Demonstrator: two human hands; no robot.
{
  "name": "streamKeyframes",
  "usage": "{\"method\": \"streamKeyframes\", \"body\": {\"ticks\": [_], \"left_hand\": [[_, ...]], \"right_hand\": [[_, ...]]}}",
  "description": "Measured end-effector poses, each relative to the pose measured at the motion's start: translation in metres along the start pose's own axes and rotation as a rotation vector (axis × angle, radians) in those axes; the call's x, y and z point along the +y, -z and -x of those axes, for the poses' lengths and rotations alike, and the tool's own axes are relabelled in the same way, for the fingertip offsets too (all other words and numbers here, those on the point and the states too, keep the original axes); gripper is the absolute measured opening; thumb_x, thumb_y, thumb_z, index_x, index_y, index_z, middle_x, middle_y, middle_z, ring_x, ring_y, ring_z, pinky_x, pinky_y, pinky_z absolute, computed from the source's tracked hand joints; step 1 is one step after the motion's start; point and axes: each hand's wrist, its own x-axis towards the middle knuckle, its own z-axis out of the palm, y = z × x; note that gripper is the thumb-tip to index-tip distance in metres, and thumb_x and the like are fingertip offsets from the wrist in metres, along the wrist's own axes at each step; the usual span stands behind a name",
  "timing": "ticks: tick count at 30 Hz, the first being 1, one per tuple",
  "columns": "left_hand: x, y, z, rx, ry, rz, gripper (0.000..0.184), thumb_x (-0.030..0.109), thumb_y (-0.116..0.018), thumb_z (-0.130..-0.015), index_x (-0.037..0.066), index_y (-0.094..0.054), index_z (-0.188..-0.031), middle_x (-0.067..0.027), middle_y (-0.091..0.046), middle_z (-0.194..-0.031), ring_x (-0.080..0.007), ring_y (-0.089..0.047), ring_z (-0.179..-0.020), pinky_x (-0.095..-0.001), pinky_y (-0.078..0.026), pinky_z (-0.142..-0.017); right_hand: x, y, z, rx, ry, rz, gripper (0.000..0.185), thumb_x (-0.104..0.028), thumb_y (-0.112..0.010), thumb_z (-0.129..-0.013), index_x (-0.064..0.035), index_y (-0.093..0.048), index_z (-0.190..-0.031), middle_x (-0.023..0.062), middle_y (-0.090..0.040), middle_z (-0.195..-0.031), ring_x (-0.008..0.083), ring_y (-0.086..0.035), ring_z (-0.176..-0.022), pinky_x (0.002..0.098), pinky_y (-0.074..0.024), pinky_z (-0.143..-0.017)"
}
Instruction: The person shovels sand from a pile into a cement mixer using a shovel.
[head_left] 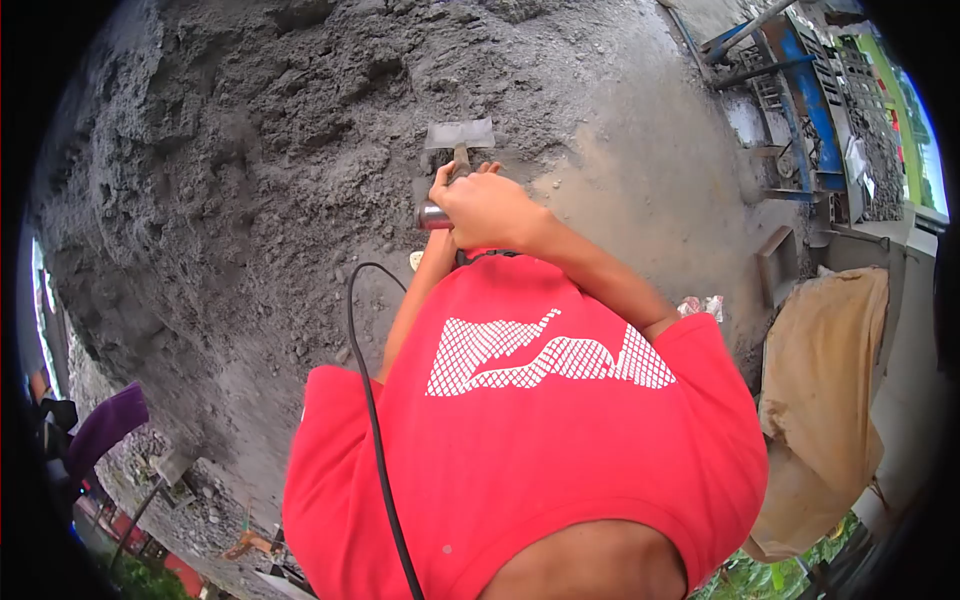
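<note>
Grey sand (280,150): spreads from nine to twelve o'clock, rough and lumpy; a hard lump could stop the blade and jolt my wrists.
Pale ground (655,170): lies at one to two o'clock, smoother; loose grit there could make a foot slide.
Blue frame (815,100): stands at two o'clock, well apart; a wide swing that way could strike it.
Black cord (374,420): loops out toward nine o'clock, then runs down over my shirt (600,450) toward six; a sweeping left arm could snag it.
Shovel (460,134): its blade is against the sand at twelve o'clock; a heavy load could twist it.
Right hand (488,208): fingers clamped around the handle; sweat could loosen them.
Left hand (487,167): mostly hidden behind the right; fingertips show, but I cannot tell whether they grip.
</note>
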Motion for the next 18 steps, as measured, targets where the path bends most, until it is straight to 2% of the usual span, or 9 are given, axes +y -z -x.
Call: {"method": "streamKeyframes", "body": {"ticks": [2, 7, 9, 11, 13, 14, 16, 18], "left_hand": [[0.001, -0.017, 0.011, -0.007, -0.058, -0.019, 0.054, 0.05, -0.043, -0.083, 0.006, -0.054, -0.111, -0.0116, -0.055, -0.118, -0.0298, -0.051, -0.113, -0.0423, -0.042, -0.094], [0.017, -0.078, 0.019, -0.078, -0.114, -0.082, 0.051, 0.047, -0.045, -0.082, 0.006, -0.054, -0.111, -0.0104, -0.054, -0.119, -0.0294, -0.05, -0.113, -0.0411, -0.042, -0.093], [0.033, -0.093, 0.009, -0.143, -0.034, -0.188, 0.046, 0.045, -0.046, -0.083, 0.007, -0.054, -0.108, -0.0109, -0.056, -0.117, -0.029, -0.054, -0.108, -0.0409, -0.044, -0.09], [0.072, -0.053, -0.023, -0.162, 0.003, -0.485, 0.048, 0.049, -0.044, -0.086, 0.008, -0.051, -0.111, -0.0128, -0.057, -0.113, -0.0283, -0.059, -0.098, -0.0403, -0.046, -0.084], [0.116, -0.004, -0.046, 0.0, -0.235, -0.772, 0.057, 0.052, -0.04, -0.087, 0.008, -0.041, -0.122, -0.0141, -0.055, -0.116, -0.0284, -0.059, -0.097, -0.0411, -0.045, -0.083], [0.136, 0.01, -0.054, 0.082, -0.36, -0.915, 0.062, 0.054, -0.038, -0.087, 0.008, -0.036, -0.128, -0.0147, -0.054, -0.118, -0.0284, -0.059, -0.097, -0.0416, -0.045, -0.082], [0.148, -0.013, -0.023, 0.348, -0.424, -0.688, 0.071, 0.054, -0.034, -0.088, 0.011, -0.013, -0.141, -0.0165, -0.044, -0.13, -0.0297, -0.055, -0.104, -0.0438, -0.041, -0.085], [0.169, 0.001, 0.009, 0.425, -0.478, -0.665, 0.072, 0.052, -0.034, -0.089, 0.012, -0.009, -0.143, -0.0162, -0.039, -0.132, -0.0301, -0.053, -0.107, -0.0438, -0.04, -0.086]], "right_hand": [[-0.007, 0.001, -0.004, -0.015, 0.061, 0.062, 0.029, -0.007, -0.057, -0.064, 0.003, -0.056, -0.091, 0.0197, -0.064, -0.075, 0.032, -0.065, -0.073, 0.042, -0.0505, -0.064], [-0.019, 0.045, -0.006, 0.067, 0.076, -0.009, 0.024, -0.007, -0.058, -0.066, -0.0011, -0.056, -0.089, 0.0184, -0.063, -0.074, 0.0319, -0.064, -0.072, 0.0416, -0.0499, -0.062], [-0.016, 0.067, -0.014, 0.058, 0.093, 0.016, 0.023, -0.007, -0.058, -0.066, -0.0011, -0.056, -0.088, 0.0183, -0.063, -0.073, 0.0322, -0.064, -0.071, 0.0415, -0.0498, -0.062], [-0.008, 0.073, -0.035, 0.062, 0.118, 0.074, 0.025, -0.011, -0.061, -0.064, -0.0011, -0.058, -0.087, 0.0181, -0.063, -0.072, 0.0328, -0.064, -0.071, 0.0424, -0.05, -0.062], [0.002, 0.085, -0.067, 0.024, 0.122, 0.143, 0.028, -0.014, -0.062, -0.063, -0.0012, -0.06, -0.087, 0.018, -0.063, -0.073, 0.0332, -0.064, -0.072, 0.0422, -0.0506, -0.063], [0.022, 0.072, -0.096, 0.024, 0.055, 0.133, 0.029, -0.017, -0.063, -0.063, -0.0015, -0.062, -0.087, 0.0182, -0.064, -0.075, 0.0333, -0.064, -0.073, 0.0418, -0.0512, -0.065], [0.053, 0.046, -0.149, 0.019, -0.072, 0.09, 0.03, -0.021, -0.065, -0.061, -0.0015, -0.066, -0.084, 0.017, -0.066, -0.079, 0.0315, -0.065, -0.076, 0.0401, -0.0526, -0.066], [0.046, 0.028, -0.186, 0.048, -0.089, 0.068, 0.028, -0.021, -0.066, -0.059, -0.0018, -0.069, -0.079, 0.0155, -0.067, -0.08, 0.0297, -0.066, -0.077, 0.0389, -0.0535, -0.066]]}}
